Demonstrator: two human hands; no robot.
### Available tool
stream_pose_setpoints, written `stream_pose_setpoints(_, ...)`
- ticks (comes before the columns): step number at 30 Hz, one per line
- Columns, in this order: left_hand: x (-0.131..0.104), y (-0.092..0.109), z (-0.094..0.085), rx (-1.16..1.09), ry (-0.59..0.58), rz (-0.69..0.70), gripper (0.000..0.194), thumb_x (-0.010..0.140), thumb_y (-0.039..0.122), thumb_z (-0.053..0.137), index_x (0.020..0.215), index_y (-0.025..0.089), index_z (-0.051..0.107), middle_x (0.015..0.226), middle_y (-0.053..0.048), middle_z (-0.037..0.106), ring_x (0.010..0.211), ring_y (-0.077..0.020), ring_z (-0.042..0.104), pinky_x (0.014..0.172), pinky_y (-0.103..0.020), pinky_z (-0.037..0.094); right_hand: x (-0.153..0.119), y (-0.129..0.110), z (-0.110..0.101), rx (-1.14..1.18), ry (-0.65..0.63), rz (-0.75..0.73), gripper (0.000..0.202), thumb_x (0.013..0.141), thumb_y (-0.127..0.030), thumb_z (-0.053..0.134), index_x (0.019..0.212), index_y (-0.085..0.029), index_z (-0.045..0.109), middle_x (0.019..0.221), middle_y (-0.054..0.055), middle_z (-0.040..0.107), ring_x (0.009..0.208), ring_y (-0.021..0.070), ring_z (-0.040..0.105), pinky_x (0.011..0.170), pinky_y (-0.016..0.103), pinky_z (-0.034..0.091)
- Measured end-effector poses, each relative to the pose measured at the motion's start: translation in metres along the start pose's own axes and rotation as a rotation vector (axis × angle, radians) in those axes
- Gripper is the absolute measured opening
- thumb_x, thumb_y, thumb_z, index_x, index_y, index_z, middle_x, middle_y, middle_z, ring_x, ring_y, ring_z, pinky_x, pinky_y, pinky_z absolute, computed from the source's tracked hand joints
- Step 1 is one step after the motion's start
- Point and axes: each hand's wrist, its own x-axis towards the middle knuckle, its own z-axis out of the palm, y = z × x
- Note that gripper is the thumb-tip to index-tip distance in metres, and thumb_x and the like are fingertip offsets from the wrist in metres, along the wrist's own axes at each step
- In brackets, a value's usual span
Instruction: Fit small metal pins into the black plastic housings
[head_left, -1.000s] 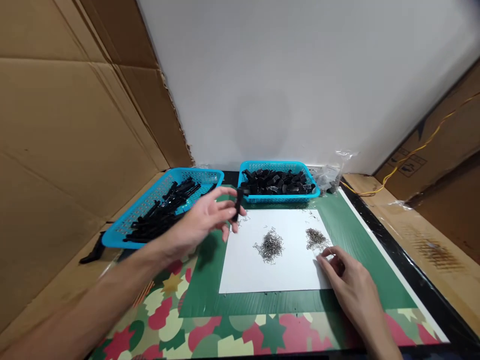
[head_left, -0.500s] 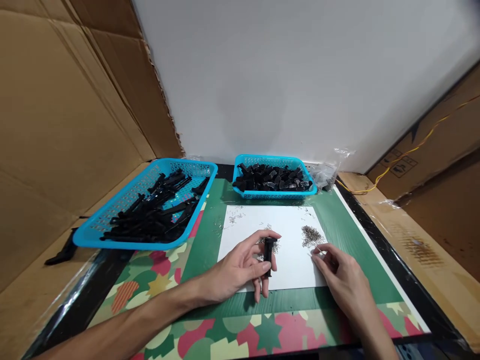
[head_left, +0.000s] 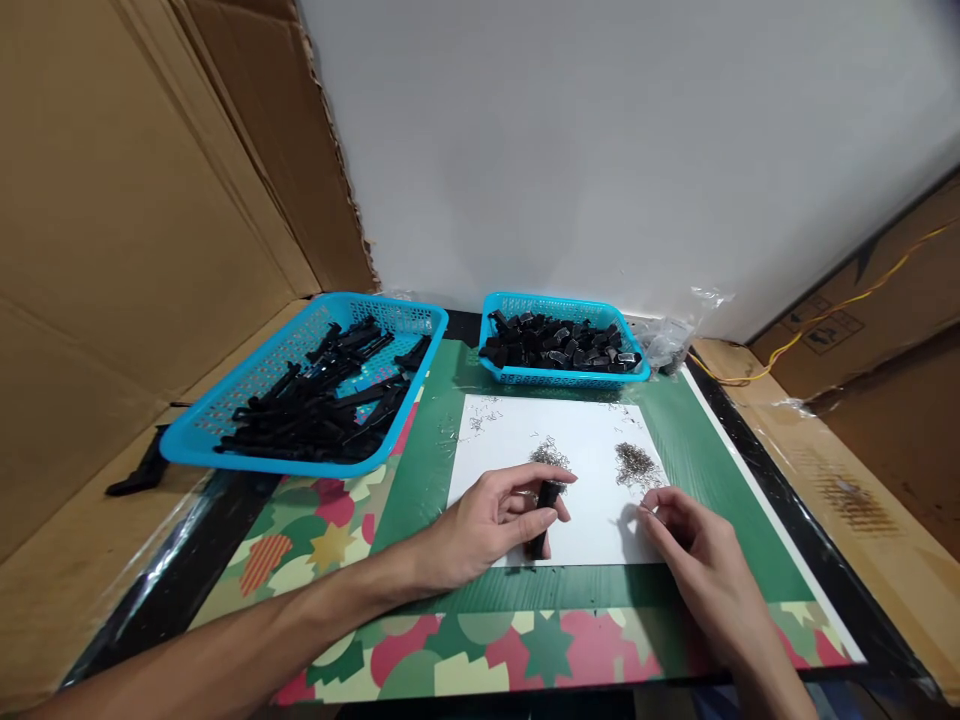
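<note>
My left hand [head_left: 480, 525] is closed around a short black plastic part [head_left: 549, 496], held over the front of a white sheet of paper [head_left: 592, 510]. My thumb presses on its side, and fingers cover some of it. My right hand [head_left: 701, 550] is at the sheet's right edge, thumb and forefinger pinched together; whatever lies between them is too small to make out. Just beyond those fingertips is a brownish pile of tiny metal pieces [head_left: 635, 463]. A second pile of tiny wire-like pieces [head_left: 551, 455] lies behind my left hand.
A blue basket [head_left: 266, 466] of long black parts stands at the left. Another blue basket [head_left: 570, 377] with short black parts stands at the back, beside a clear plastic bag [head_left: 667, 342]. One black part [head_left: 142, 472] lies outside the left basket. Cardboard walls [head_left: 187, 200] flank the table.
The black part in my left hand has tilted from upright, and the fingers have curled in around it. My right hand stays pinched near the brownish pile. The view has shifted slightly.
</note>
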Motion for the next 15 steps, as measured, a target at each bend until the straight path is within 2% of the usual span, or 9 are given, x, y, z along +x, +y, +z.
stream_pose_setpoints(4, -0.001, -0.001, 0.002, 0.097, 0.008, -0.002, 0.042, 0.101, 0.044, 0.071, 0.133, 0.018, 0.070, 0.070, 0.001, 0.064, 0.066, -0.0122, 0.066, 0.062, -0.020, 0.046, -0.010, -0.015, 0.016, 0.380, -0.030, -0.019, 0.036, 0.094, -0.054, 0.075, 0.088, -0.020, 0.065, 0.069, -0.003, 0.047, 0.061, 0.0120, 0.038, 0.054, 0.024, 0.030)
stream_pose_setpoints(8, -0.004, -0.002, 0.008, 0.103, -0.022, -0.005, 0.041, 0.101, 0.050, 0.069, 0.125, 0.017, 0.069, 0.064, 0.002, 0.064, 0.060, -0.0115, 0.062, 0.059, -0.020, 0.044, -0.019, -0.026, 0.044, 0.626, -0.079, 0.016, 0.032, 0.097, -0.051, 0.074, 0.094, -0.020, 0.065, 0.062, -0.007, 0.036, 0.055, 0.0092, 0.027, 0.050, 0.024, 0.019)
stream_pose_setpoints(12, -0.007, -0.005, 0.010, 0.087, -0.054, -0.011, 0.040, 0.101, 0.053, 0.068, 0.121, 0.018, 0.067, 0.061, 0.003, 0.063, 0.056, -0.0103, 0.057, 0.054, -0.019, 0.039, -0.021, -0.038, 0.068, 0.626, -0.080, -0.021, 0.031, 0.098, -0.048, 0.075, 0.091, -0.019, 0.066, 0.061, -0.008, 0.036, 0.055, 0.0088, 0.027, 0.049, 0.023, 0.020)
stream_pose_setpoints(15, -0.008, -0.007, 0.009, 0.102, -0.030, -0.010, 0.039, 0.102, 0.055, 0.066, 0.116, 0.018, 0.067, 0.061, 0.005, 0.058, 0.055, -0.0093, 0.054, 0.052, -0.018, 0.037, -0.020, -0.046, 0.076, 0.579, -0.056, -0.070, 0.029, 0.097, -0.045, 0.076, 0.088, -0.019, 0.067, 0.064, -0.006, 0.040, 0.056, 0.0090, 0.031, 0.049, 0.021, 0.025)
